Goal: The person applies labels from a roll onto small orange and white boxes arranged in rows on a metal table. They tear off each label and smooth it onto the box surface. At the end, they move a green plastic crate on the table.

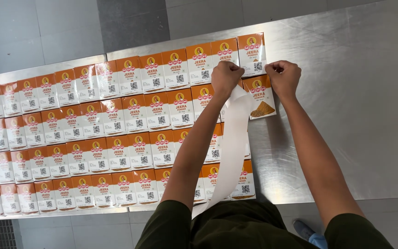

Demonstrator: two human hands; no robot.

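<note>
Several small orange-and-white spice boxes [134,113] lie flat in tight rows on a steel table [346,115]. My left hand [225,76] is fisted over the top rows and pinches the end of a long white paper strip [232,147]. The strip hangs down across the boxes toward my body. My right hand [283,77] is closed in a fist just above the rightmost box of the second row [260,97]; whether it pinches anything I cannot tell.
The table's right part shows bare brushed steel. A grey tiled floor [70,32] lies beyond the far edge. My dark green shirt [236,228] and a blue shoe [309,235] show at the bottom.
</note>
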